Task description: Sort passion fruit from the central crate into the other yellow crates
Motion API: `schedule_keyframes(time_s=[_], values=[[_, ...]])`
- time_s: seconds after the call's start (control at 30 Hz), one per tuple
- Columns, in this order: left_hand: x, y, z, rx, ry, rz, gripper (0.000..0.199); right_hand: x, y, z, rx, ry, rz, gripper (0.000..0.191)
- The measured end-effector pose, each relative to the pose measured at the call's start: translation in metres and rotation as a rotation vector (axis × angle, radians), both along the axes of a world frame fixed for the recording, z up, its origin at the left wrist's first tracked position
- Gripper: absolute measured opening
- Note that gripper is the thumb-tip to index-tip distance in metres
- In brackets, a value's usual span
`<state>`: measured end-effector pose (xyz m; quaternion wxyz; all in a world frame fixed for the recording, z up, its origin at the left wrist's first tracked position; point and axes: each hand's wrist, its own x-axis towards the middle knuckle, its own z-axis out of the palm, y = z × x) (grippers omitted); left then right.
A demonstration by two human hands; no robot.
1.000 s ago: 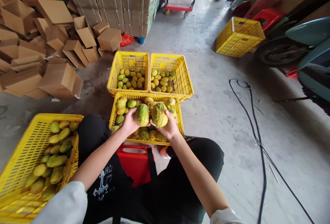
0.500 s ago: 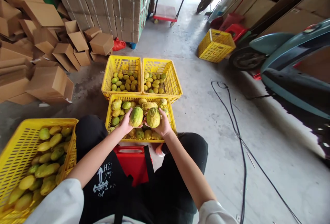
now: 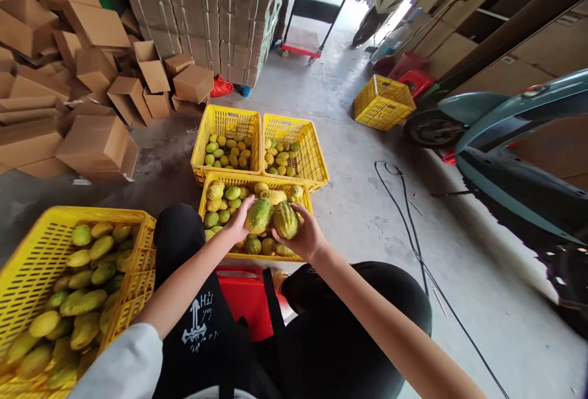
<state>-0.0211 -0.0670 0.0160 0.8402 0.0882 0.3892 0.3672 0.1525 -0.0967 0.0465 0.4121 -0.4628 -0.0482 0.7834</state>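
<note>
My left hand (image 3: 239,222) is closed around a green-yellow papaya (image 3: 259,216), holding it from its left side. A second, ridged papaya (image 3: 285,220) with darker green stripes sits in my right hand (image 3: 310,236), whose fingers curl under it. The two fruits are side by side and nearly touching. Both hands are above a yellow plastic crate (image 3: 257,257) of similar fruit, between my knees. Part of that crate's contents is hidden behind my hands and the held fruit.
Two more yellow crates with fruit, a left one (image 3: 198,163) and a right one (image 3: 316,157), stand behind. A large fruit crate (image 3: 92,210) is at my left. Cardboard boxes (image 3: 96,141), a trolley (image 3: 301,40), a scooter (image 3: 478,123) and a black cable (image 3: 416,236) surround the area.
Both hands still hold their papayas and have come closer together. The right-hand papaya has been turned, showing a greener, striped side. The camera view has shifted slightly.
</note>
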Motion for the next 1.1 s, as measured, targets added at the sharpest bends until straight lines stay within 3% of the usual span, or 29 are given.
schedule_keyframes(time_s=[0.23, 0.43, 0.6, 0.8, 0.97, 1.1], values=[[-0.012, -0.015, -0.004, -0.087, -0.210, 0.047, 0.035, 0.007, -0.008, 0.008, 0.133, 0.135, 0.036, 0.024], [-0.029, -0.020, -0.020, -0.030, -0.205, 0.081, 0.037, 0.007, 0.008, -0.005, 0.165, 0.198, 0.158, 0.030], [-0.025, -0.022, -0.025, -0.073, -0.139, 0.136, 0.037, 0.005, 0.021, -0.015, 0.114, 0.240, 0.233, 0.034], [-0.017, -0.021, -0.022, -0.127, -0.116, 0.253, 0.031, 0.000, 0.025, -0.015, 0.098, 0.229, 0.176, 0.028], [-0.017, -0.023, -0.020, -0.093, -0.129, 0.234, 0.033, -0.007, 0.027, -0.014, 0.127, 0.184, 0.150, 0.027], [-0.011, -0.022, -0.019, -0.046, -0.136, 0.220, 0.037, -0.009, 0.037, -0.011, 0.037, 0.151, 0.109, 0.023]])
